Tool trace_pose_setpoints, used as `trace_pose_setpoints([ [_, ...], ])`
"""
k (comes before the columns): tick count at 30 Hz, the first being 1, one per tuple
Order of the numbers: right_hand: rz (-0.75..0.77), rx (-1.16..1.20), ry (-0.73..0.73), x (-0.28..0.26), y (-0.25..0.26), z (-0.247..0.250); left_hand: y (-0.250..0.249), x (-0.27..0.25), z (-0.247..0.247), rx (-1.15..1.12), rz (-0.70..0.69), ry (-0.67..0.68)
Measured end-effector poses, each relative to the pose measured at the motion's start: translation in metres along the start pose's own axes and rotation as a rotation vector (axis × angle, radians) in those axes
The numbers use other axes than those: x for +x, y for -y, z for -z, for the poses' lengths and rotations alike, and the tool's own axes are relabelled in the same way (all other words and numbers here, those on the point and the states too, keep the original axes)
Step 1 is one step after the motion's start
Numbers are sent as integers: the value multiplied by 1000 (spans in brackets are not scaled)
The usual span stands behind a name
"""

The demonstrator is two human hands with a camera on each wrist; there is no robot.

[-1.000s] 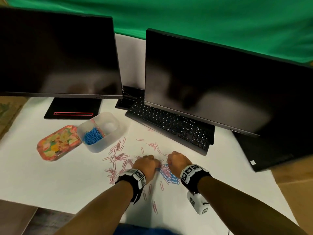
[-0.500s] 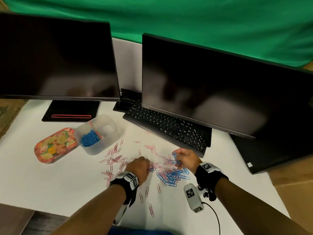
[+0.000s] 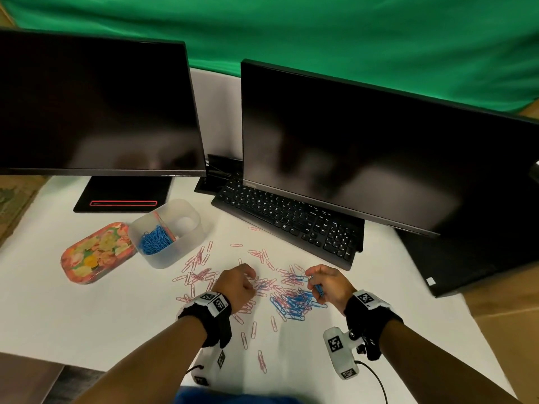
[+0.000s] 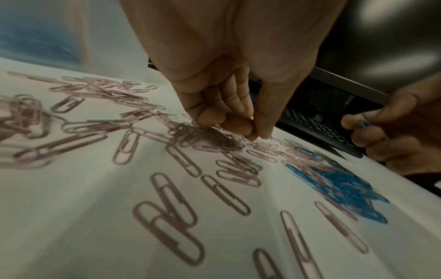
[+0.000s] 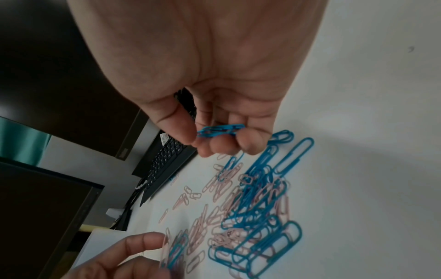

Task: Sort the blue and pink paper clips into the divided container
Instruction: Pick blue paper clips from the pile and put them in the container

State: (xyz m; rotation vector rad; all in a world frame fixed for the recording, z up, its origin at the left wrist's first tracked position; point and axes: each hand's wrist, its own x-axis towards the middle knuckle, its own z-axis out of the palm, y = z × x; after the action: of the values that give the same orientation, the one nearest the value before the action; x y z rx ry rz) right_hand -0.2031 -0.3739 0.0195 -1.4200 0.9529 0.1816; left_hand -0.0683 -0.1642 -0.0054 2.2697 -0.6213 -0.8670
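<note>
— What changed just now?

— My right hand [image 5: 214,120] has lifted off the white table [image 3: 87,316], pinching a few thin blue wire paper clips [image 5: 220,130]; another batch ready.

— And the left?

— My left hand [image 4: 229,105] pinches into the pink wire clips [image 4: 203,136]. The translucent divided plastic container [image 3: 186,246] sits well left.

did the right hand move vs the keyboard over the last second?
Yes. The right hand lifted off the clip pile and went right, along the keyboard edge, pinching blue clips.
</note>
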Motion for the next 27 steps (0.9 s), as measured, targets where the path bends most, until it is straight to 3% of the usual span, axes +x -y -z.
trace_pose_setpoints([
  [4,-7,-161,1,3,-5,-2,-1,-3,5,-51,9,-1],
  [10,117,-446,41,1,-15,-5,-3,-9,9,-197,-5,-38],
  [13,154,-534,-12,-1,-17,-3,-3,-7,12,-270,18,-46],
  [17,220,-724,-126,-4,-16,-2,-11,-5,16,-668,169,-61],
  [21,260,-1015,-88,-7,-20,-13,-26,-3,17,-1021,237,-128],
  [24,326,-1148,-70,-7,-26,-22,-34,0,14,-1038,257,-156],
  [27,351,-1132,-96,-5,-27,-25,-38,3,10,-880,254,-151],
])
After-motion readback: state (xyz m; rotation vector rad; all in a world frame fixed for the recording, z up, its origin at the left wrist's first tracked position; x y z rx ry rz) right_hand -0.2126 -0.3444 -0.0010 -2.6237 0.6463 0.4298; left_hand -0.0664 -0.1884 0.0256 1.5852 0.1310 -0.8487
